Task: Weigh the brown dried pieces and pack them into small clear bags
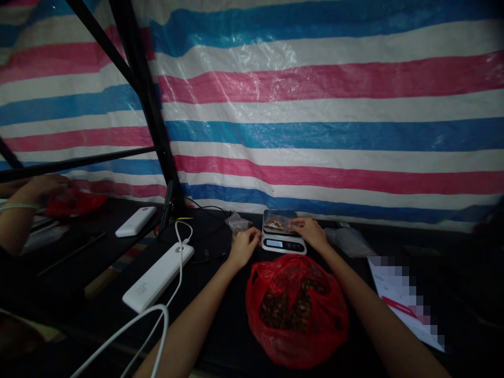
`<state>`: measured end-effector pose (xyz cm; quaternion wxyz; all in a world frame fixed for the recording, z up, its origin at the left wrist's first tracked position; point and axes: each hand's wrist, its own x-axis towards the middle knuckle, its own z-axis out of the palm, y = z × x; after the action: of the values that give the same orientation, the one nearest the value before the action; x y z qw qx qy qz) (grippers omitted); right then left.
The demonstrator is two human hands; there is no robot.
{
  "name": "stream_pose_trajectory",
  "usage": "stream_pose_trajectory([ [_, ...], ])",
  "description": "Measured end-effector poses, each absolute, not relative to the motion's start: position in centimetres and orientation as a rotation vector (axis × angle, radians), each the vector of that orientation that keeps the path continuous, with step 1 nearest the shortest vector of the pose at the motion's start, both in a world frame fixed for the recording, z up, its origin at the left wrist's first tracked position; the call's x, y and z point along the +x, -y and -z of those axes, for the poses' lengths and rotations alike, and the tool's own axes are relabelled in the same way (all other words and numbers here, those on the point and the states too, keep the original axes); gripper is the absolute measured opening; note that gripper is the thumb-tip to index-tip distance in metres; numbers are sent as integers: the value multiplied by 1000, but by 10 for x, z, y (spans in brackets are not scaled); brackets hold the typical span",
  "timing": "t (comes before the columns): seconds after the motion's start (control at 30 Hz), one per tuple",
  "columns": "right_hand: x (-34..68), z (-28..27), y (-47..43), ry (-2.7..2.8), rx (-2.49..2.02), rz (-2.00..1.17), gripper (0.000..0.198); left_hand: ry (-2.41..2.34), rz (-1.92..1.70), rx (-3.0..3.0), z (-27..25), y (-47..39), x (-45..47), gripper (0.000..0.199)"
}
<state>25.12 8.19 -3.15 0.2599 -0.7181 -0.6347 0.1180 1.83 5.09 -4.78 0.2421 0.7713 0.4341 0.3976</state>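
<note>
My right hand [311,232] is at the far side of the worktop [220,320], its grip closed to a fingertip pinch that appears to have the right edge of a small clear plastic bag with brownish contents [275,222]. That bag lies on the pan of a white and black digital scale [295,245]; the display is lit, but I cannot read the figure. My left hand [243,248] is just beside the scale's left edge, fingers curled; I cannot tell whether that grip holds anything.

Status, in my judgement: one bag is loaded and on the pan, its weight not yet confirmed to me. A second clear bag with contents [238,223] lies left of the scale, apparently done; its seal cannot be verified. Much is left: a red plastic carrier bag [271,338], nearest me, holds a large heap of small brown pieces [283,311]. Flat, translucent plastic bags [354,242], seemingly unfilled, lie to the right.
</note>
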Motion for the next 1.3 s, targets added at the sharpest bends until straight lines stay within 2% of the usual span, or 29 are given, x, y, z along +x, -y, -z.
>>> stream_pose_trajectory([
  [0.3, 250, 30, -78, 1759, -1930, -269, 23, -1212, -1078, 2124, 47, -51, 19, 28],
  [0.83, 287, 24, -64, 1536, -1906, -190, 28, -1176, -1061, 2148, 45, -49, 21, 29],
  [1.07, 287, 32, -54, 1734, -2026, -142, 18, -1182, -1070, 2133, 47, -50, 19, 28],
  [1.3, 284, 32, -50, 1804, -2049, -83, 19, -1206, -1051, 2161, 47, -49, 20, 29],
])
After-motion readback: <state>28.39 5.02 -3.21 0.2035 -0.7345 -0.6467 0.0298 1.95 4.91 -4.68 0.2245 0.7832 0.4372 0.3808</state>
